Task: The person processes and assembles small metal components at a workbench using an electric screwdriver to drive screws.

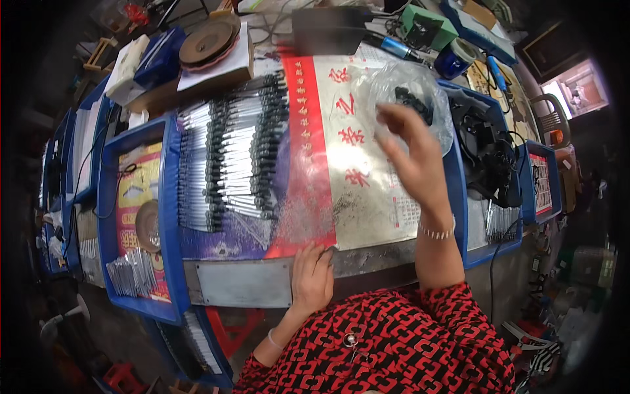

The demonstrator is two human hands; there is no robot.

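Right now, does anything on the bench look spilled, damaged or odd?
The printed sheet looks worn. Its red band has pale, patchy marks just beyond the left hand, and the cream area beside it is speckled, unlike the cleaner surface farther back. I can't tell scuffing from loose grit.

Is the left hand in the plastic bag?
No, the left hand rests at the table's front edge, while the right hand is nearer the bag.
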